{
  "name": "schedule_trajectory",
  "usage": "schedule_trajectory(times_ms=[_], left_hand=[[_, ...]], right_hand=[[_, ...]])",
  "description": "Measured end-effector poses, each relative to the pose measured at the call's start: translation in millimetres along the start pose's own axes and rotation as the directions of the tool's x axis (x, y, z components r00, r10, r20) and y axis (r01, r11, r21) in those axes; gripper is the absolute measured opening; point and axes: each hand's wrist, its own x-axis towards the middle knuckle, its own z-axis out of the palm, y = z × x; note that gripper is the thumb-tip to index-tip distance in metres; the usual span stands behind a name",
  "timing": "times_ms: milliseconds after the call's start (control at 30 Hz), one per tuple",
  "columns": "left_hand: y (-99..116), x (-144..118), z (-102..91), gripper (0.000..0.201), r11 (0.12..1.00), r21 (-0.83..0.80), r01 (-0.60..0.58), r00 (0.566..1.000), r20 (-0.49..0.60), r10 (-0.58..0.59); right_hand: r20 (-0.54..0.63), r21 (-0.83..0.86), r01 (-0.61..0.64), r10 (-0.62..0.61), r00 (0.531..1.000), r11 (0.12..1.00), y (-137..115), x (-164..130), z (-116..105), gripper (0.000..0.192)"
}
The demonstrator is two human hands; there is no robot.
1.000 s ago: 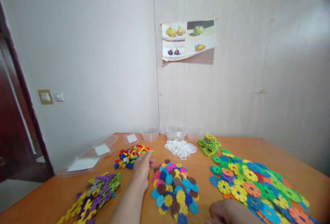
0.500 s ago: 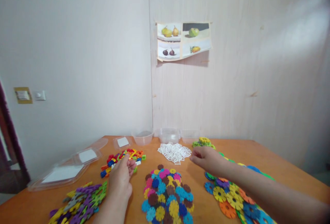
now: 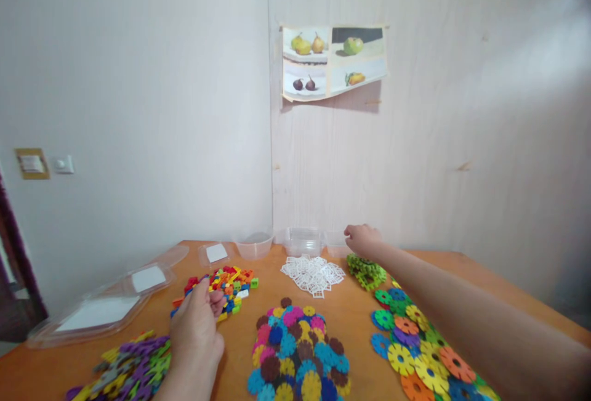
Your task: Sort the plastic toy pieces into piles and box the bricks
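Observation:
My left hand, fingers curled, hovers at the near side of a pile of small colourful building bricks. Whatever may be in its fingers is hidden. At the back, my right hand has its fingers bent together beside the right clear plastic container; anything held there cannot be made out. Just below that hand lies a heap of green flower-shaped pieces. White lattice pieces are heaped to its left.
Notched discs form a pile in front centre, with larger flower discs under my right forearm. Interlocking pieces lie front left. Clear lids line the left edge. Two more containers, a round tub and a box, stand against the wall.
My right hand has moved up and back, from beside the white lattice pieces to the right container. My left hand has shifted slightly left and down in view. The view itself has moved a little.

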Motion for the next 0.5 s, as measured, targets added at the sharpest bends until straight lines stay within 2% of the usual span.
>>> schedule_trajectory(times_ms=[133, 500], left_hand=[[4, -2, 1.8, 0.013, 0.996, -0.03, 0.083, 0.996, -0.03, -0.084], [5, -3, 2.5, 0.019, 0.994, -0.037, 0.099, 0.993, -0.063, -0.101]], right_hand=[[0.028, -0.033, -0.019, 0.02, 0.999, 0.999, 2, 19, 6, 0.041], [0.144, -0.119, 0.039, -0.021, 0.989, 0.992, -5, 45, 22, 0.031]])
